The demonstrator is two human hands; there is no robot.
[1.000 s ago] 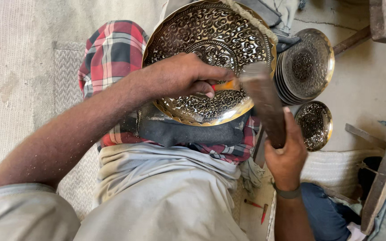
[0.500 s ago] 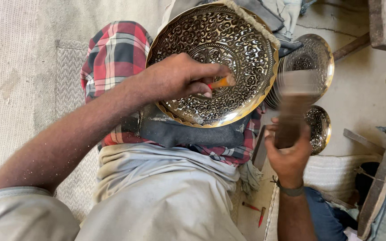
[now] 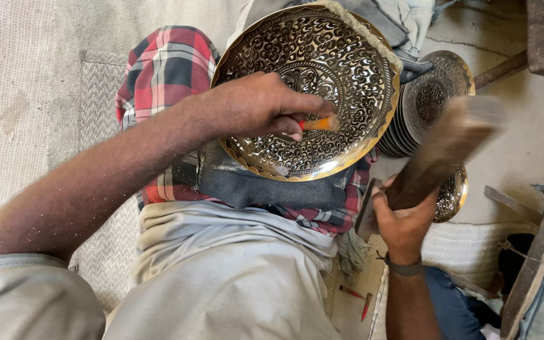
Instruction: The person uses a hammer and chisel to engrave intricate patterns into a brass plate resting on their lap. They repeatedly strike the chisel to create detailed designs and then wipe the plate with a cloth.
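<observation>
Resting on a plaid cloth (image 3: 158, 69), the engraved brass plate (image 3: 322, 82) was being chased: the left hand (image 3: 253, 107) pinched an orange chisel (image 3: 319, 123) against it, while the right hand (image 3: 404, 220) clenched a blurred mallet (image 3: 442, 151) beside it. A square blow was judged necessary next.

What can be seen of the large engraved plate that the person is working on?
The large plate is round, shiny and brass-coloured, with a raised rim and dense scrolling engraving across its whole face. It lies tilted on a dark cloth over the person's checked-fabric lap. The left hand rests on its near part, holding an orange-tipped punch against the surface. A pale, fuzzy strip runs along its far right edge. The right hand holds a blurred wooden mallet beside it, apart from the plate.
</observation>
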